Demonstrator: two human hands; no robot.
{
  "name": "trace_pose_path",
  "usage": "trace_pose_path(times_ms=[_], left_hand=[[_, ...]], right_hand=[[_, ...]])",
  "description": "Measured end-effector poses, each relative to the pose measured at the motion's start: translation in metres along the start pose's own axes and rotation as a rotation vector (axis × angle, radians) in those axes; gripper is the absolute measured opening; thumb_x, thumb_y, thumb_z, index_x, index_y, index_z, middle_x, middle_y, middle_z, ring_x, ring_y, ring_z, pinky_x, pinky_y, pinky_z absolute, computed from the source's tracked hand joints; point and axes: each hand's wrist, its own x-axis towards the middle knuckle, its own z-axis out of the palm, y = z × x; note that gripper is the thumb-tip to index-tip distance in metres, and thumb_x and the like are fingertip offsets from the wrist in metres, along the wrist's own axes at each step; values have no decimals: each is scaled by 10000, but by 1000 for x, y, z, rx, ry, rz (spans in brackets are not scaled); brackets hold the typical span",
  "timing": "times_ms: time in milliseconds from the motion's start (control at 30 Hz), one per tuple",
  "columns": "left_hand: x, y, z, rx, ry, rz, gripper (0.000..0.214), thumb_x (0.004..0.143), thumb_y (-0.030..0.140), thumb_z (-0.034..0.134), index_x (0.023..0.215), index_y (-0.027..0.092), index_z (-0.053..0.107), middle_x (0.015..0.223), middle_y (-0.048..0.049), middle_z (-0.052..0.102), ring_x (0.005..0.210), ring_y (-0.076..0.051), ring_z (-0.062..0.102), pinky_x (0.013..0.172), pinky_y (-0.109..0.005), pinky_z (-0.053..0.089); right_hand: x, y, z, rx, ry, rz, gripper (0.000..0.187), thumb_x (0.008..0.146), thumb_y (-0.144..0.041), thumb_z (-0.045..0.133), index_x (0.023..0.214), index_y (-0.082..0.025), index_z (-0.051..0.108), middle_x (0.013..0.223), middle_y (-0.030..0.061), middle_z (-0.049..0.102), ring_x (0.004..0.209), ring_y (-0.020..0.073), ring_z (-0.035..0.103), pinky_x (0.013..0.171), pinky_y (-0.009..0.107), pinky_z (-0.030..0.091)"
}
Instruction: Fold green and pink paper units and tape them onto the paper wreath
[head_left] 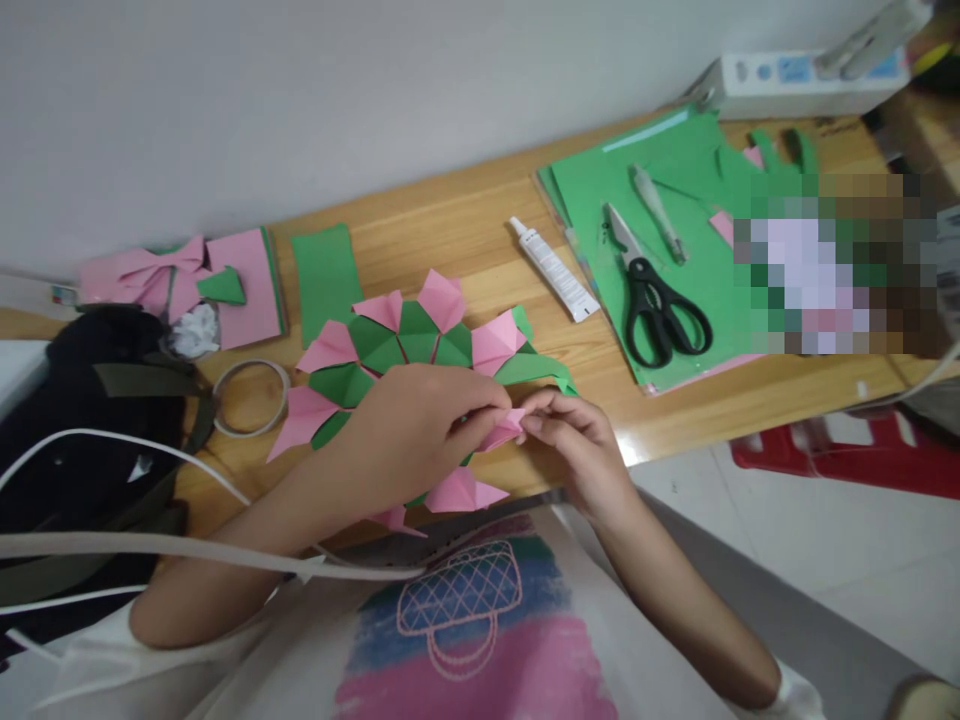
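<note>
A ring of folded green and pink paper (416, 330) lies on the wooden table, its pink points facing outward. My left hand (427, 415) reaches across the ring and pinches a pink paper petal (504, 428) near its right side. From the right, my right hand (574, 435) grips the other end of that petal between thumb and fingers. A green paper strip (536, 370) sticks out just above my right hand. The ring's middle and part of its lower left are hidden by my left hand and forearm.
Black-handled scissors (649, 290) and a craft knife (660, 215) rest on green paper sheets (585, 190). Beside them is a white glue tube (555, 268). Left are a tape roll (251, 398), pink paper (251, 285) and a green sheet (326, 280). A white cable (187, 553) crosses my left arm.
</note>
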Motion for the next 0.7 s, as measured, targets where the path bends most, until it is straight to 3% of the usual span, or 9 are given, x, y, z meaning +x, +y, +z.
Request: trace_pose_path(times_ms=[167,367,467,533,633,700], left_hand=[[-4,3,10,152,40,66,244,896,156,450,765,240,637,722,23,672,656,-145,585,564,-299,364],[-17,12,14,308,29,112,300,800,37,478,985,203,646,824,-30,641,682,-186,590,566,-305,360],[-24,11,15,273,23,119,269,784,57,514,968,203,647,827,-22,615,700,-181,568,591,-296,358],[-28,9,15,182,34,136,238,847,92,470,942,202,659,817,-18,613,753,-178,578,638,-293,385],[-36,9,17,52,154,73,328,940,128,346,1005,180,663,876,-37,634,841,-177,600,730,-302,436],[-47,11,19,-2,295,7,297,948,171,376,1073,160,645,958,-59,639,903,-185,605,777,-311,456]], right_hand=[[-2,3,-3,30,-55,8,129,696,-250,577,720,-228,701,573,-27,617,573,138,563,631,281,449],[-10,0,0,-97,-53,-58,147,741,-356,632,714,-224,692,596,-15,623,582,145,570,623,282,466],[-19,1,6,-151,-38,-89,179,742,-395,680,711,-220,666,623,-17,630,594,135,574,638,272,475],[-25,5,8,-180,-36,-107,194,737,-404,697,719,-215,656,638,-15,638,594,131,574,634,267,478],[-32,10,10,-211,-44,-126,206,747,-412,693,726,-212,649,639,-16,636,582,123,570,628,265,485],[-36,13,10,-232,-64,-126,205,751,-412,693,744,-210,659,649,-11,643,588,125,580,632,269,495]])
